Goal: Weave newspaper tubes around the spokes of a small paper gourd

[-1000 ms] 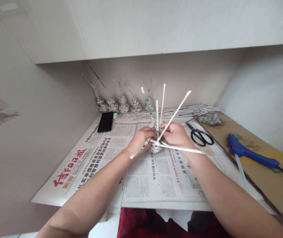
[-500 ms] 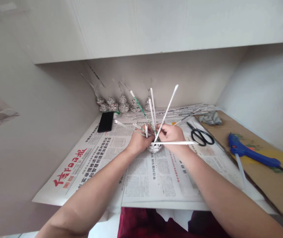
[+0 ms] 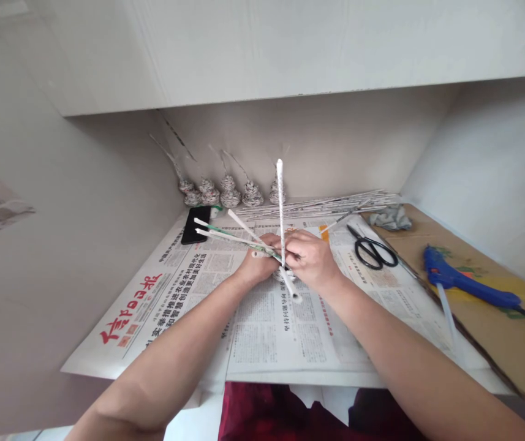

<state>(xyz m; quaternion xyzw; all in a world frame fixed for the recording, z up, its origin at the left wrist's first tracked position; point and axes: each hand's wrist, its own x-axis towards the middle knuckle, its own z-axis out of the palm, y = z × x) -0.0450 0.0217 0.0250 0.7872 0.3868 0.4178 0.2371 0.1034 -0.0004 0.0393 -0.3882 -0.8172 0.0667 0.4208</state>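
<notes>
Head view: a knobbly woven-paper ball (image 3: 277,276) sits mid-newspaper (image 3: 271,346), smooth rolled paper sticks (image 3: 281,208) splaying out, one upright. Left hand (image 3: 257,262) curls at its left, grip hidden; right hand (image 3: 310,254) bunches its fingers narrowly by the upright stick, hold unclear. Right, glossy blue glue gun (image 3: 473,291) on cardboard (image 3: 487,346); far left, bumpy paper gourds (image 3: 230,196).

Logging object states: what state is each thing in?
Left hand: gripping woven piece.
Right hand: gripping woven piece.
Woven piece: sticks jutting out.
Scissors: seemingly closed.
Glue gun: lying down.
Phone: screen dark.
Newspaper: spread flat.
Grey rag: crumpled.
Stick pile: lying flat.
Gourd shapes: upright.
</notes>
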